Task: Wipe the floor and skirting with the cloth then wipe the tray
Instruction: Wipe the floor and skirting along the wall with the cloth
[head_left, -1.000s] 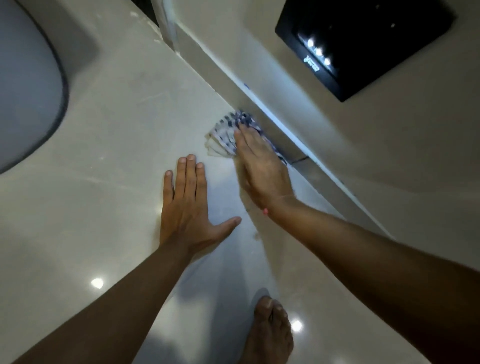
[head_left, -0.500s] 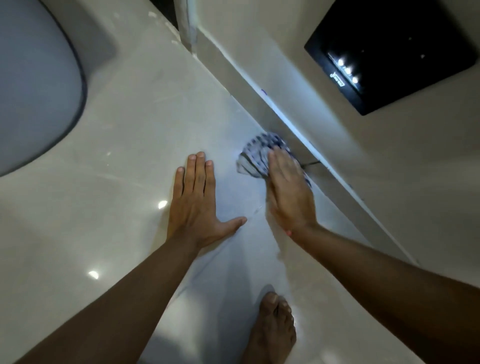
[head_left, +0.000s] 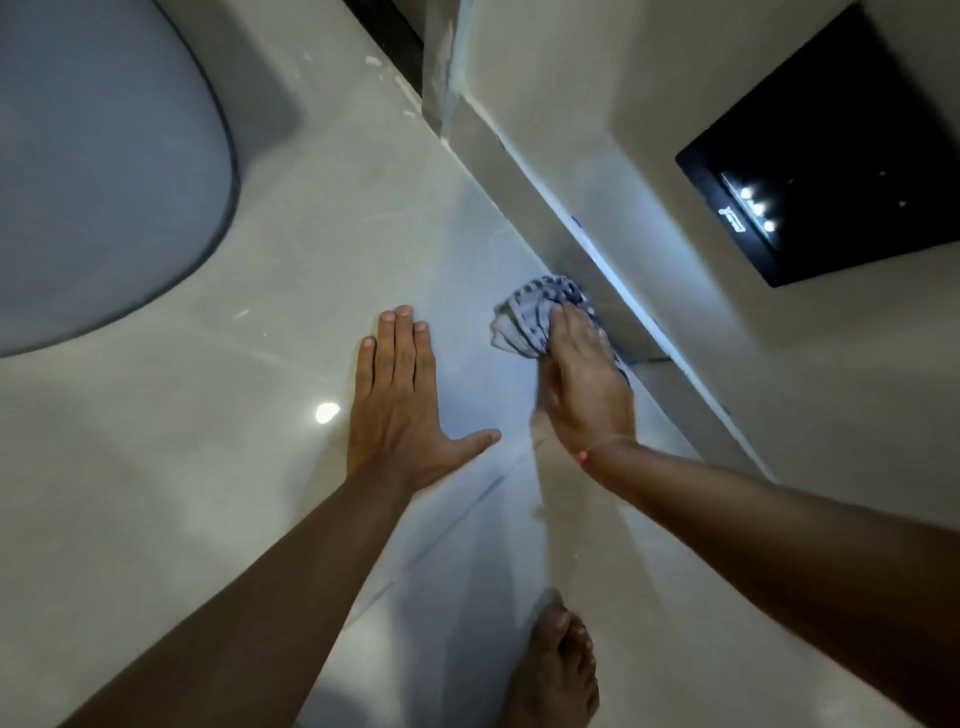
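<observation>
Cloth (head_left: 530, 319): checked blue-and-white, bunched, on the floor (head_left: 311, 249) at the foot of the skirting (head_left: 597, 283), touching both. Most of it projects on the far side of the fingertips, with a strip showing along the hand's right edge against the skirting.

Right hand (head_left: 584, 389): palm down on the cloth, fingers (head_left: 571, 332) straight and pressed together, flattening the fabric rather than pinching it. Thumb not clearly visible. This hand alone touches the cloth.

Left hand (head_left: 397, 410): flat on bare floor, just left of the right hand, apart from the cloth. Four fingers held close, thumb splayed toward the right hand. Judged to be a bracing support.

Skirting: long axis runs diagonally, far-left to near-right, meeting the floor in a straight seam. The right hand lies roughly along that line, so the next stroke probably slides along the seam, either way.

Bare foot (head_left: 553, 670): near edge, below the hands.

Tray: not in view; that step judged not yet begun.
</observation>
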